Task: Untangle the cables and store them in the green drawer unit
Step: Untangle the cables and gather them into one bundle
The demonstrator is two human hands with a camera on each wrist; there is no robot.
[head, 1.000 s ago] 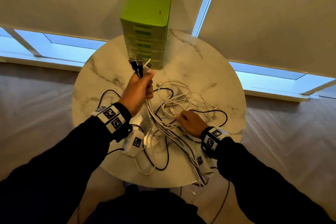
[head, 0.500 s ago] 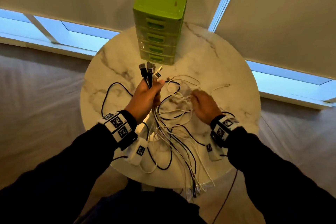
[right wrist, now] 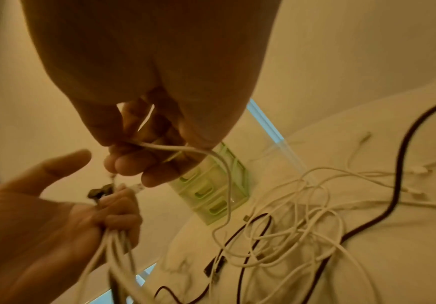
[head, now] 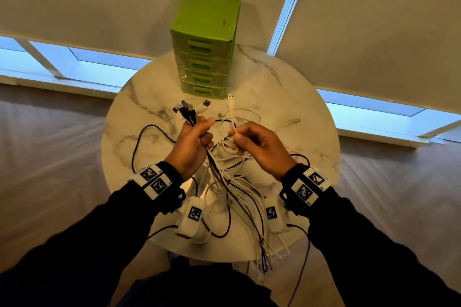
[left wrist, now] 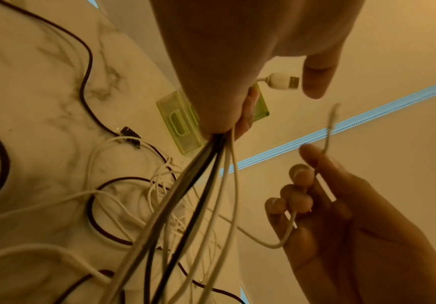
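My left hand [head: 197, 137] grips a bundle of black and white cables [head: 219, 174] above the round marble table [head: 294, 97]. Their USB plugs [head: 185, 108] stick up out of the fist and the loose lengths hang over the near edge. My right hand [head: 252, 142] pinches a single white cable [head: 232, 117] just right of the left hand, its USB plug [head: 231, 96] pointing up. More white and black cables [right wrist: 302, 222] lie tangled on the table under both hands. The green drawer unit [head: 205, 42] stands at the far edge, all drawers closed.
Pale roller blinds [head: 374, 20] hang behind the table with strips of window below them. A black cable [head: 139, 139] loops over the left half of the table. White wrist-camera housings [head: 190, 217] hang under both forearms. Floor surrounds the table.
My right hand has left the cable pile and risen with one white cable, coming up beside the left hand. The left hand still holds its bundle. The head view shifted.
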